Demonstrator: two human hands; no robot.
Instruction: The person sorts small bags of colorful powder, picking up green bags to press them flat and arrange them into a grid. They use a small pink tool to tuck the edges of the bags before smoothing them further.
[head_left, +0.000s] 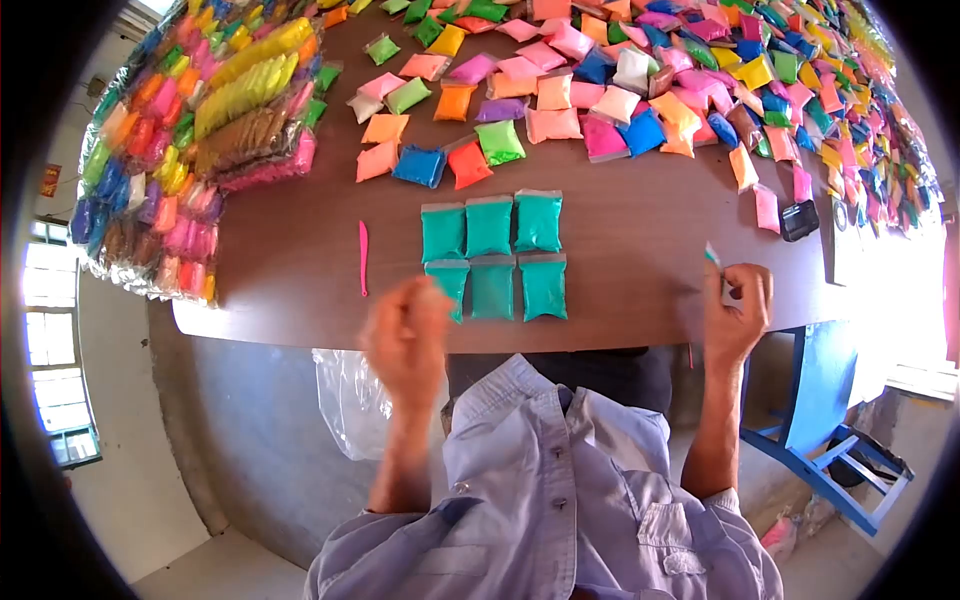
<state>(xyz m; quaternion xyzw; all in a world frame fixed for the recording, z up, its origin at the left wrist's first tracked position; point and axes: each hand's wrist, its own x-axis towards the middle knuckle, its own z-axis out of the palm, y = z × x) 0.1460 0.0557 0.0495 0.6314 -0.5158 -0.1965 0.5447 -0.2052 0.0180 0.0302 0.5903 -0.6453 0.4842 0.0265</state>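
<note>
Six teal packets [490,226] lie in two rows of three on the brown table [620,220]. My left hand [408,335] is blurred by motion at the table's front edge, just left of the lower left packet; its fingers are smeared. To the right, my right hand [738,300] is raised over the table edge with its fingers pinched, and a small pale strip with a teal tip [712,256] shows by the index finger. A pink plastic knife [363,258] lies left of the packets.
Many coloured packets [555,92] spread across the back of the table. Bundled packets [250,100] are piled at the left. A small black box [799,221] sits at the right. Below the table are a clear plastic bag [350,400] and a blue chair [822,390].
</note>
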